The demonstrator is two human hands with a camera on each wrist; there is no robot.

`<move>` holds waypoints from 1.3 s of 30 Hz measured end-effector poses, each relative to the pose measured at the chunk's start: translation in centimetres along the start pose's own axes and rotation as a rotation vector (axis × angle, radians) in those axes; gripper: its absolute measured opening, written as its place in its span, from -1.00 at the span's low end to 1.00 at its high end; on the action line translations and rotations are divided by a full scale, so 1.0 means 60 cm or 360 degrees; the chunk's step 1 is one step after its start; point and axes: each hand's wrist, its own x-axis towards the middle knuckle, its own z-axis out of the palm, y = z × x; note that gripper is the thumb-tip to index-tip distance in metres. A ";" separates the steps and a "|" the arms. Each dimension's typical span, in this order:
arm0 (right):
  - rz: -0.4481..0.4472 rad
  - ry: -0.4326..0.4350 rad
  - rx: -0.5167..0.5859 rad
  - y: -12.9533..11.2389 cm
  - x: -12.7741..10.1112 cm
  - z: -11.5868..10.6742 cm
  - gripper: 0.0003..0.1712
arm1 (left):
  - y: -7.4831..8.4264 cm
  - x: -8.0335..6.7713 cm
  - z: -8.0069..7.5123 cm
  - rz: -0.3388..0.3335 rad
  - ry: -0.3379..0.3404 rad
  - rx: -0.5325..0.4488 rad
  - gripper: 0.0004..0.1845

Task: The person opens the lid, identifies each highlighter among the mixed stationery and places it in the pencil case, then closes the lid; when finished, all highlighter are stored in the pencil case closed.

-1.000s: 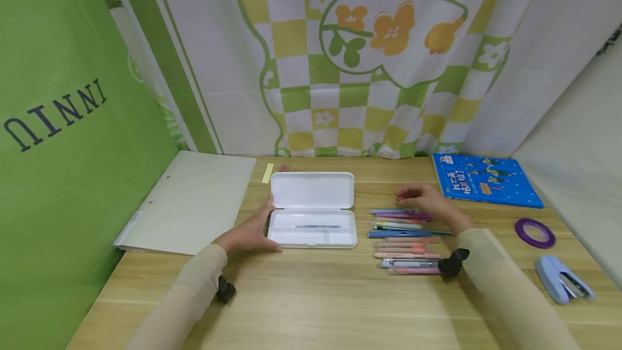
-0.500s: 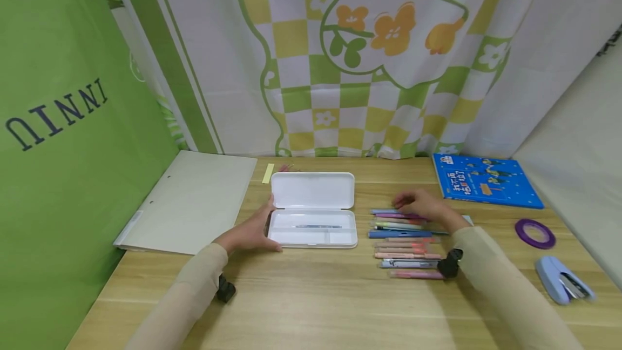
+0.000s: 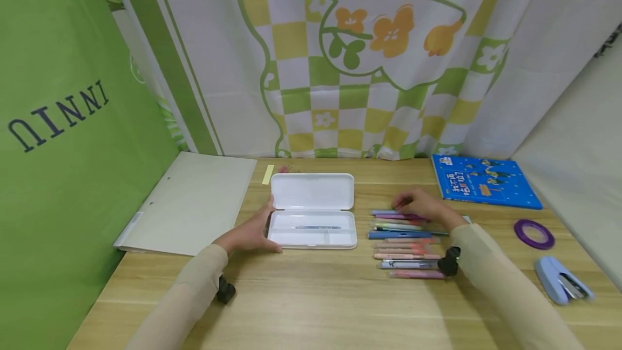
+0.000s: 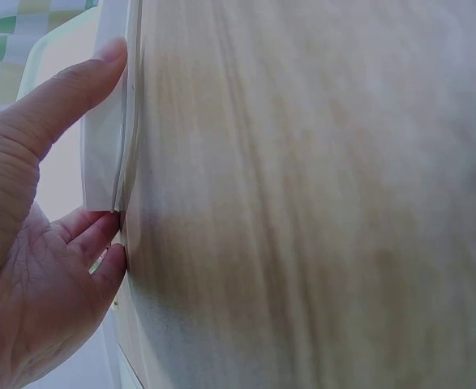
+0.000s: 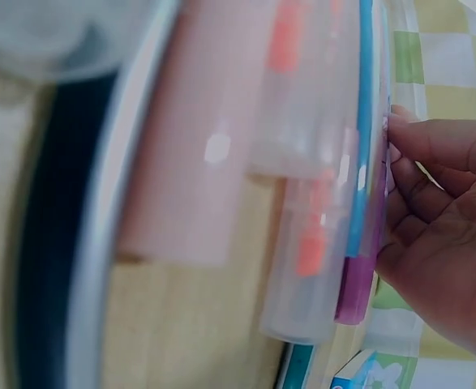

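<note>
The likely light, slick pens [image 3: 400, 235] want a mid-barrel pinch, the right hand [image 3: 420, 205] touching the far ones, its closure unclear, the left hand [image 3: 250, 233] spread against the case [image 3: 312, 192].

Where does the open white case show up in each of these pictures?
Head: the white case is just below centre, lid raised.
Left wrist: upper left, touching the left hand.
Right wrist: not visible.
Shared landmark: the checked curtain, at the back in head, upper left in left wrist, right side in right wrist.
</note>
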 end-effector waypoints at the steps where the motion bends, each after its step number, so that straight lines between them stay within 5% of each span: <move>1: 0.0000 0.0000 -0.0005 -0.001 -0.001 -0.001 -0.83 | 0.000 0.000 0.000 0.0001 0.0002 0.0000 0.44; 12: -0.0033 0.0120 -0.0090 -0.015 -0.005 -0.007 -0.83 | -0.004 0.000 0.001 0.0000 -0.0010 0.0006 0.45; 19: -0.0025 0.0164 0.0000 -0.067 -0.008 0.010 -0.83 | -0.004 -0.001 0.002 0.0007 0.0007 0.0001 0.44; 29: -0.0321 0.0054 0.0231 -0.171 0.014 0.089 -0.85 | -0.001 0.002 0.002 0.0018 -0.0001 0.0015 0.42; 34: -0.0452 0.0015 0.0132 -0.196 0.034 0.136 -0.86 | -0.002 0.003 0.002 0.0008 -0.0011 0.0011 0.43; 39: -0.0404 0.0029 0.0039 -0.214 0.054 0.176 -0.90 | -0.006 0.003 0.001 -0.0012 -0.0017 0.0012 0.43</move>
